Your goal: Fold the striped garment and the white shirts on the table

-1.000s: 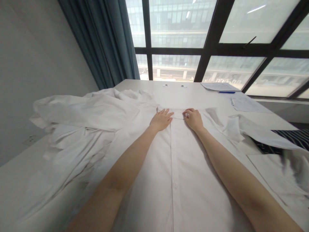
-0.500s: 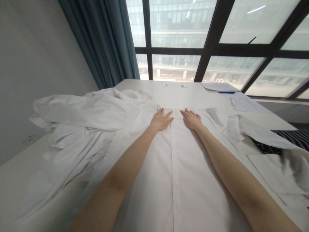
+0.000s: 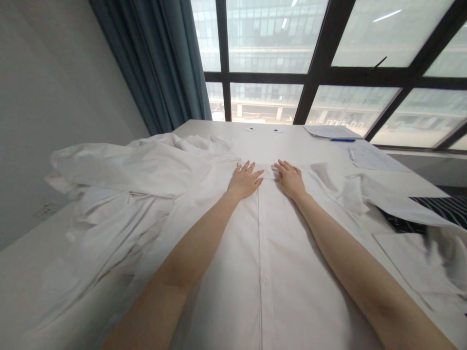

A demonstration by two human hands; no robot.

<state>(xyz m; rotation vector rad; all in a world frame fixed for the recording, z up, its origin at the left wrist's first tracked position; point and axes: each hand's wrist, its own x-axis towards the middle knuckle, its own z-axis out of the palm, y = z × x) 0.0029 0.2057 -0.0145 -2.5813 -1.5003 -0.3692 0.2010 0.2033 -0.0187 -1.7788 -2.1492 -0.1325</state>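
Note:
A white button-up shirt [image 3: 262,253] lies spread flat on the white table [image 3: 270,138], its placket running straight away from me. My left hand [image 3: 245,179] rests flat on the shirt's far end, left of the placket, fingers spread. Just right of the placket my right hand [image 3: 290,176] lies flat too, fingers stretched out. Both hands press on the cloth near the collar edge and hold nothing.
A heap of crumpled white garments [image 3: 120,180] covers the table's left side. Papers [image 3: 330,130] and a blue pen [image 3: 342,140] lie at the far right by the window. A dark striped cloth [image 3: 434,206] sits at the right edge. Teal curtain [image 3: 156,63] hangs at back left.
My right hand has gone from curled fingers pinching the cloth to lying flat and stretched out. Both hands slid slightly farther along the shirt. The left hand stayed flat.

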